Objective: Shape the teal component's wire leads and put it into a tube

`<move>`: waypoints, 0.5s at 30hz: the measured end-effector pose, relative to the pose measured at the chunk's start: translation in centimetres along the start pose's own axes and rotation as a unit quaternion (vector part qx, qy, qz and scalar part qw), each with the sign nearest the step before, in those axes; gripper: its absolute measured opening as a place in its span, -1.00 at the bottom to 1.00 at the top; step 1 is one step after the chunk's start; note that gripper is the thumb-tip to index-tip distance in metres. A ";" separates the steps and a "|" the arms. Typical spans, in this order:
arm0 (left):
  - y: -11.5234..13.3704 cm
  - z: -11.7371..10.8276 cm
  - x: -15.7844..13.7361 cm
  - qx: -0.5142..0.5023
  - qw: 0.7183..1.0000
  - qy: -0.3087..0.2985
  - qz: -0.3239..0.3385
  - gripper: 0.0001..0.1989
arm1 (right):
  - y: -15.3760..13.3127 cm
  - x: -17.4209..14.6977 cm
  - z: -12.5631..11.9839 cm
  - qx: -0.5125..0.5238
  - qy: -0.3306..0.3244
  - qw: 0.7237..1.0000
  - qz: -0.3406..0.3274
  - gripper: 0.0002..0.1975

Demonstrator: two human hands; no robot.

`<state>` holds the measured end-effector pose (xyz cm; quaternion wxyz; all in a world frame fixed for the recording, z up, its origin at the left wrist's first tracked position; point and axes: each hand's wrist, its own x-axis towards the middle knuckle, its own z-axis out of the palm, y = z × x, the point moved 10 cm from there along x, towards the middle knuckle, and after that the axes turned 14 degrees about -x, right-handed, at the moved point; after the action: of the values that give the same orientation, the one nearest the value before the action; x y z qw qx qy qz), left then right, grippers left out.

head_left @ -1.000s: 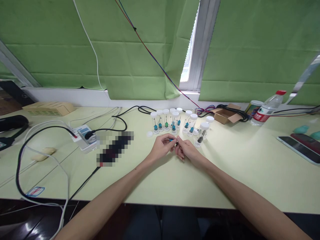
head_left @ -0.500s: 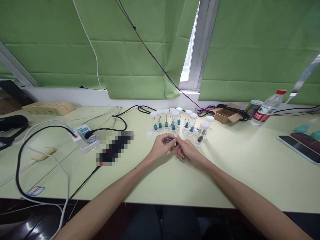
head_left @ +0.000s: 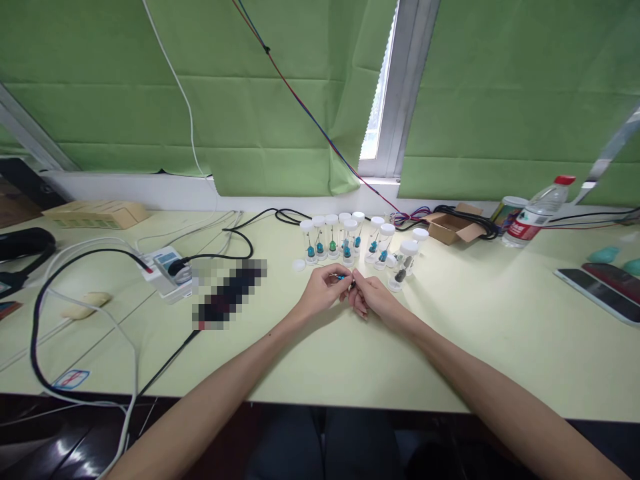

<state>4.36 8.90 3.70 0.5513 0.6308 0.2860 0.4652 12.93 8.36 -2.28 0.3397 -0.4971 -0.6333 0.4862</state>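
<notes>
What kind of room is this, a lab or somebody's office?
Probably an office desk used as a small workbench. A pale green table stands below a window with green blinds; on it are capped clear vials, a power strip with trailing cables, and phones.

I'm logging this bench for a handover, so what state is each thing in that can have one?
left hand: pinching a small blue part
right hand: fingertips closed on the same part
small blue part: held between both hands above the table
vials: upright, white caps on
loose white cap: lying flat on the table
water bottle: lying tilted, red cap on
cardboard box: open
</notes>
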 end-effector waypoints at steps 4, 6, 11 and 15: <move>0.2 0.1 0.0 0.003 1.000 0.001 0.002 -0.79 | -0.1 -0.1 0.0 0.004 -0.001 1.000 -0.001 -0.30; 0.2 0.1 0.0 0.003 1.000 0.002 -0.001 -0.79 | -0.2 -0.2 0.0 0.004 -0.001 1.000 -0.001 -0.31; 0.2 0.1 0.0 0.003 1.000 -0.003 0.005 -0.78 | -0.4 -0.2 0.0 -0.001 0.002 1.000 -0.001 -0.30; 0.3 0.1 0.0 -0.001 1.000 -0.009 0.010 -0.76 | -0.5 -0.2 0.0 -0.001 -0.001 1.000 -0.011 -0.27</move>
<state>4.44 8.74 3.96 0.5499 0.6370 0.2741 0.4656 12.79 8.18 -1.81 0.3435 -0.4902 -0.6394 0.4825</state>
